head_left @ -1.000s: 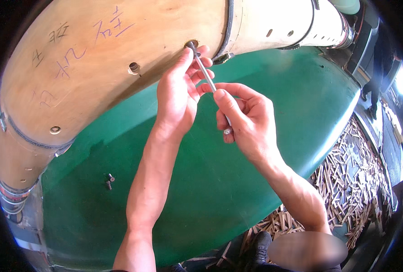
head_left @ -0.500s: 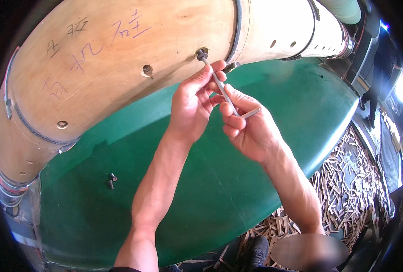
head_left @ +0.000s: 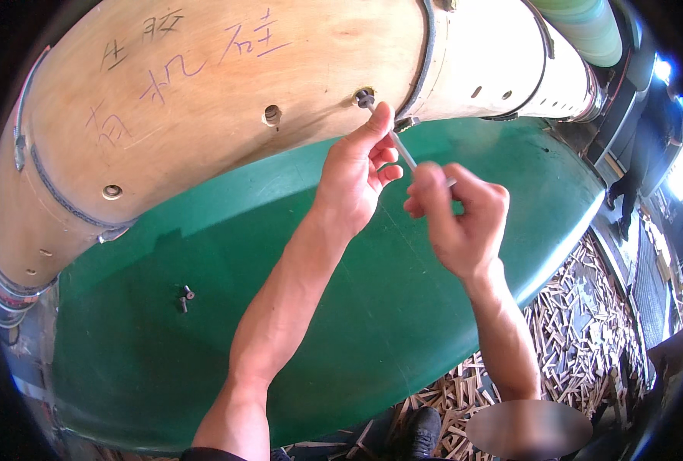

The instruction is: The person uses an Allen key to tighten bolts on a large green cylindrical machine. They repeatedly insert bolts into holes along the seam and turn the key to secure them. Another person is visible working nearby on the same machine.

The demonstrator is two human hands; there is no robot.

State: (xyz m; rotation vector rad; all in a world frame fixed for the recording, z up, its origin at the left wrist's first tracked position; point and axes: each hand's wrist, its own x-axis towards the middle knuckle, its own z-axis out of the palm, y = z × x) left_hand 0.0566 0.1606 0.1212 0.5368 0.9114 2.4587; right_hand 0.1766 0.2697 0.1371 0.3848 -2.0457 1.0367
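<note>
An L-shaped hex key (head_left: 403, 149) runs slantwise from a dark bolt (head_left: 364, 99) to my right hand. The bolt sits at a hole in a curved pale wooden piece (head_left: 226, 100), its head standing outside the surface. My left hand (head_left: 350, 175) is closed near the bolt, thumb and forefinger pinching the key's long shank, the other fingers loosely curled. My right hand (head_left: 468, 219), slightly blurred, is closed around the bent end, and a bit of the short arm shows past its fingers. How deep the key's tip sits is hidden.
Two loose bolts (head_left: 187, 293) lie on the broad green surface (head_left: 126, 361) below. More holes (head_left: 271, 115) and dark straps (head_left: 426, 58) mark the wooden piece. Wood scraps (head_left: 579, 323) cover the floor at right. Another person (head_left: 644, 131) stands at the far right.
My right hand has turned and shifted right, its grip now around the key's bend. My left hand stays pinched on the shank. The view has shifted slightly.
</note>
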